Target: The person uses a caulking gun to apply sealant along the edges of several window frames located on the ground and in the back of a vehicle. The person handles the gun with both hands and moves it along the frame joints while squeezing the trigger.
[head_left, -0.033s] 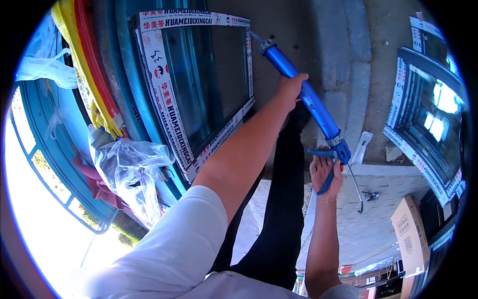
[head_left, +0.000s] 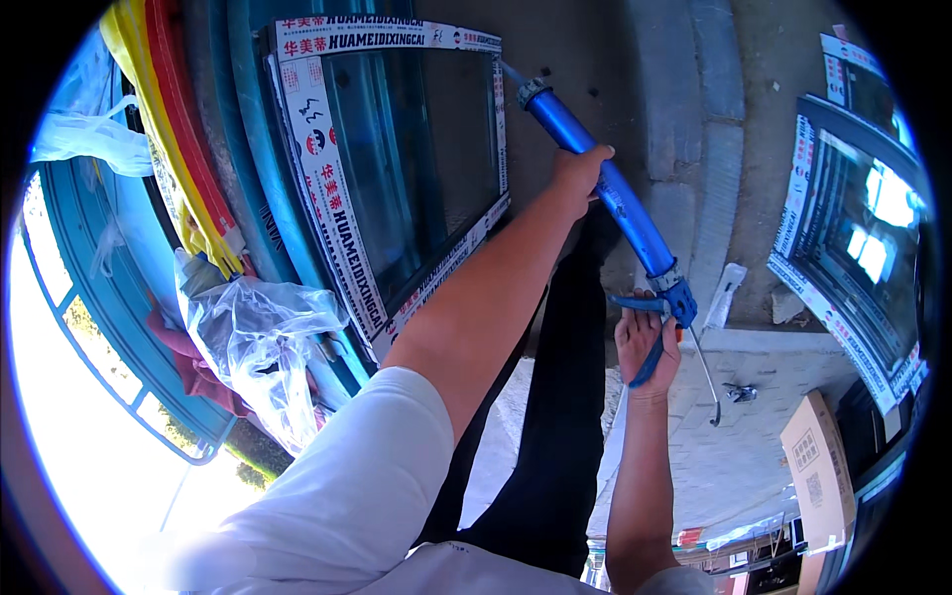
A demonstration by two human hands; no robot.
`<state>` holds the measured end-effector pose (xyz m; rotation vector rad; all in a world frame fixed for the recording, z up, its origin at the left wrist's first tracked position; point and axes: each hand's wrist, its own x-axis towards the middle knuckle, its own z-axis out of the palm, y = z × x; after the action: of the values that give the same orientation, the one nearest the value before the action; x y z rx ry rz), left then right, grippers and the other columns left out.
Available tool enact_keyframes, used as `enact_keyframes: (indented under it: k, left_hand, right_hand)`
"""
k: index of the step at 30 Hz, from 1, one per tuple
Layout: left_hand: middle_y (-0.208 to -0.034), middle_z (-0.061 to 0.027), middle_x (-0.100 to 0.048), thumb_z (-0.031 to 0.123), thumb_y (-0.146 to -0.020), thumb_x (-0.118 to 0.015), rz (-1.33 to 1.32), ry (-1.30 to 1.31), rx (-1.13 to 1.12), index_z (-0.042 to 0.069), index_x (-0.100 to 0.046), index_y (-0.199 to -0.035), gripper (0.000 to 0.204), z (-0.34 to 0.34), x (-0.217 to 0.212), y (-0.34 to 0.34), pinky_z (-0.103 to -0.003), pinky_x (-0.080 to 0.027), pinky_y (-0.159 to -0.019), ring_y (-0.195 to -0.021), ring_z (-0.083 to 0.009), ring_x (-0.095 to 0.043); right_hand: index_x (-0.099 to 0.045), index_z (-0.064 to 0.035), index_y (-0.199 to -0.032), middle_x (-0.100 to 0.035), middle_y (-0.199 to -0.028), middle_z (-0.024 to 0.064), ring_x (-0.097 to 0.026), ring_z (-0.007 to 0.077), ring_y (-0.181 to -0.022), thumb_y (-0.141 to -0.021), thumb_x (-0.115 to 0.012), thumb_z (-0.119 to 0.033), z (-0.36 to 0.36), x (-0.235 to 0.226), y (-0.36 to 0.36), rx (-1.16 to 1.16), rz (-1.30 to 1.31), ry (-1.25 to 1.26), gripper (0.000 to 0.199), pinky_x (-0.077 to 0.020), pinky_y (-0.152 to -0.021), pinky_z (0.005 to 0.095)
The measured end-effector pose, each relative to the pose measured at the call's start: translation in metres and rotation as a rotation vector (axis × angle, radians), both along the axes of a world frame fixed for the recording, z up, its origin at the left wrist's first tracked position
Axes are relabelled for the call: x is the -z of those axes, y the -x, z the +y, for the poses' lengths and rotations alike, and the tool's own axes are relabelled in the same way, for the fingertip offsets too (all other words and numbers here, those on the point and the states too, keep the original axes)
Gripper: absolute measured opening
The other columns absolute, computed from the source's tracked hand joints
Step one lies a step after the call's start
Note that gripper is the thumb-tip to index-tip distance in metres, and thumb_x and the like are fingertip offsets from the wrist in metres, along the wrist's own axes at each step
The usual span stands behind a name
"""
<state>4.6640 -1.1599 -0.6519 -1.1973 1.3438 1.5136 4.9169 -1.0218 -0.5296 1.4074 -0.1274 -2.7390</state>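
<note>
A blue caulking gun [head_left: 627, 213] slants across the middle of the view, its nozzle at the upper left and its handle at the lower right. My left hand [head_left: 580, 178] is wrapped round the barrel. At the rear, my right hand [head_left: 647, 342] closes on the handle and trigger, and a thin hooked rod sticks out behind. The pale nozzle tip reaches the right edge of a glazed window frame [head_left: 337, 198], covered in printed white protective film. Whether the tip touches the frame I cannot tell.
Another filmed window [head_left: 861, 238] stands at the right, with a cardboard box [head_left: 818, 451] below it. Clear plastic sheeting [head_left: 263, 332] and yellow and red fabric [head_left: 164, 119] lie to the left. A stone step edge [head_left: 684, 119] runs beyond the gun.
</note>
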Motion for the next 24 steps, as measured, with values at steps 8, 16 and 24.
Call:
enact_keyframes:
  k: [8, 16, 24]
  left_hand:
    - [-0.11, -0.017, -0.063, 0.026, -0.082, -0.081, -0.084, 0.0, 0.095, 0.002, -0.052, -0.125, 0.057, -0.042, 0.076, -0.002, -0.05, -0.061, -0.079, -0.097, -0.0308, -0.067]
    - [-0.123, -0.0156, -0.059, 0.032, -0.087, -0.078, -0.117, -0.01, 0.2, 0.003, -0.054, -0.128, 0.055, -0.055, 0.093, 0.015, -0.045, -0.061, -0.09, -0.111, -0.0289, -0.064]
    - [-0.127, -0.0187, -0.059, 0.032, -0.089, -0.077, -0.133, 0.045, 0.235, 0.001, -0.052, -0.133, 0.059, -0.054, 0.089, 0.018, -0.047, -0.061, -0.094, -0.117, -0.0326, -0.063]
  right_hand:
    - [-0.042, 0.0034, -0.148, -0.044, -0.154, 0.0213, -0.043, 0.0347, -0.145, -0.104, -0.059, -0.03, -0.061, 0.037, 0.007, 0.101, 0.005, 0.014, 0.058, -0.0407, -0.116, 0.0477]
    - [-0.043, 0.0031, -0.147, -0.047, -0.152, 0.0201, -0.042, 0.0349, -0.146, -0.102, -0.062, -0.029, -0.089, 0.06, 0.014, 0.173, 0.011, 0.056, 0.058, -0.0388, -0.118, 0.0473]
    - [-0.042, 0.0043, -0.146, -0.045, -0.153, 0.0207, -0.041, 0.0353, -0.146, -0.101, -0.064, -0.028, -0.089, 0.061, 0.016, 0.17, -0.011, 0.048, 0.061, -0.0391, -0.118, 0.0473]
